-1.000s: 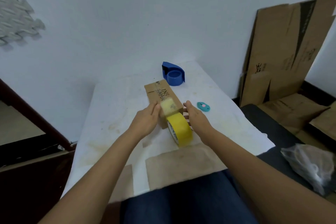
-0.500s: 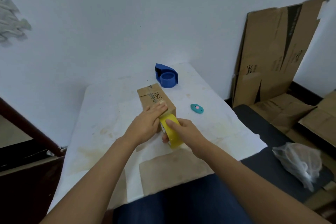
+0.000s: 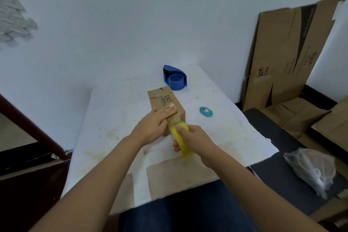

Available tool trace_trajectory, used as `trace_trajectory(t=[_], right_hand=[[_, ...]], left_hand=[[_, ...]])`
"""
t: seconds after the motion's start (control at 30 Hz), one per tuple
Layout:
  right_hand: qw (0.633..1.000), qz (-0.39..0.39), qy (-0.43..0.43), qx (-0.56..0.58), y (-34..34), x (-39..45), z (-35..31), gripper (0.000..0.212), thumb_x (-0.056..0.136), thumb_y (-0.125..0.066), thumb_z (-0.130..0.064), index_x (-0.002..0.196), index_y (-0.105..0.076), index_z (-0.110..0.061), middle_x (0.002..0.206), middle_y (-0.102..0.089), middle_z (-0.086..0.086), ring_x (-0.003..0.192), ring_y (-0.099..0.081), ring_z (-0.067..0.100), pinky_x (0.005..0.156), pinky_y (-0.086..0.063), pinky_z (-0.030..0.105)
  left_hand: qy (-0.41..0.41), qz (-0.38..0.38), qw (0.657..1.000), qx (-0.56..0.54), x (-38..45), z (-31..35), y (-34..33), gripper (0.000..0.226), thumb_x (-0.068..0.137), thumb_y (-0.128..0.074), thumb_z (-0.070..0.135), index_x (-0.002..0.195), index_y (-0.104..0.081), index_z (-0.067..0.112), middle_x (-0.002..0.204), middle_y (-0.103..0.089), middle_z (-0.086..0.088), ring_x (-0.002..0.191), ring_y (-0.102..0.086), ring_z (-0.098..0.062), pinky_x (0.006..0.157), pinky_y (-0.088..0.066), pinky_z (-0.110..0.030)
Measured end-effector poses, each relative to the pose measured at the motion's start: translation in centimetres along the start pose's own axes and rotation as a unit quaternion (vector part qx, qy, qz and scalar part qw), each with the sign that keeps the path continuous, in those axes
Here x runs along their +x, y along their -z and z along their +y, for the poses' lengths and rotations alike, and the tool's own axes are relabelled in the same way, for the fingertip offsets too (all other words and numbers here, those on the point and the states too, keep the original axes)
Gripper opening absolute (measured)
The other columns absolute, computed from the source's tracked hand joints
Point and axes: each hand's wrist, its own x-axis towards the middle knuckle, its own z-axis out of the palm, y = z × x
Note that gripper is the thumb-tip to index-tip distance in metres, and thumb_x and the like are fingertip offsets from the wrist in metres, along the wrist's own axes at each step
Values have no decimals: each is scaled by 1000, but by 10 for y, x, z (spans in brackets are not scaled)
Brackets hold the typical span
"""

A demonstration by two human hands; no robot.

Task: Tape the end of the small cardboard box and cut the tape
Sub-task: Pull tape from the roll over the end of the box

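i see the small cardboard box mid-bench. my left hand lies flat, grip released, pressing tape onto the box's near top edge. my right hand is clenched around the yellow tape roll just beside the box end.
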Motion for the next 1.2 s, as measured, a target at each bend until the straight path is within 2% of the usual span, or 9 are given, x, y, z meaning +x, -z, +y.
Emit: trace_trajectory(t=[0.13,0.3,0.4,0.53,0.7,0.8,0.9,1.03,1.2], right_hand=[[1000,4,-16,2,0,-3,2,32,99,-46,-40,104,-63,-13,75,-72,2,60,-68,11,68,-56,25],[997,-12,-77,2,1,-6,-9,30,98,-45,-43,105,-55,-15,70,-71,0,54,-66,8,53,-49,18],[996,-23,-89,15,1,-9,-10,32,99,-43,-43,109,-53,-13,72,-71,3,57,-67,13,58,-54,21],[995,-38,-88,25,2,-8,-7,36,100,-40,-34,119,-54,-7,75,-74,8,61,-70,19,66,-58,27],[993,-62,-92,28,4,-10,-10,17,101,-38,-27,94,-52,-19,74,-72,8,61,-69,17,54,-55,20],[994,-70,-87,23,6,-9,-9,19,102,-39,-27,95,-53,-17,80,-74,10,65,-71,19,56,-55,21],[993,-81,-82,25,8,-6,-7,22,101,-40,-28,101,-57,-15,87,-76,13,68,-73,20,57,-56,20],[993,-94,-71,14,11,-2,-4,23,101,-41,-30,97,-59,-17,94,-76,14,75,-73,21,61,-56,21],[992,-104,-74,12,16,1,-4,26,100,-44,-36,103,-59,-16,90,-75,8,75,-73,17,68,-56,23]], left_hand=[[10,11,1000,-11,1,3,1,52,99,-34,6,145,-42,28,156,-33,11,133,-19,8,121,-15,-37],[14,12,999,-28,-1,4,1,50,100,-34,8,144,-43,29,156,-34,10,137,-21,5,121,-17,-38],[19,16,999,-39,-2,5,-1,49,100,-34,9,144,-45,29,155,-35,10,131,-19,9,121,-15,-36],[39,32,997,-58,-1,7,-4,45,100,-36,13,140,-51,29,153,-39,10,141,-27,-4,121,-16,-37],[73,115,985,-104,5,3,-17,34,98,-47,43,125,-65,33,140,-55,13,135,-41,-4,120,-18,-35],[58,152,981,-105,10,-2,-25,29,94,-57,39,117,-70,31,133,-62,11,130,-47,-2,119,-23,-39],[51,160,983,-76,14,-8,-28,29,91,-60,40,118,-70,33,132,-63,11,131,-48,-7,118,-24,-40],[55,123,991,1,16,-17,-31,40,91,-47,54,126,-62,39,138,-57,13,139,-40,-19,116,-28,-42],[-15,115,991,71,16,-13,-26,41,94,-48,45,128,-63,27,137,-59,7,132,-48,-11,114,-30,-34]])
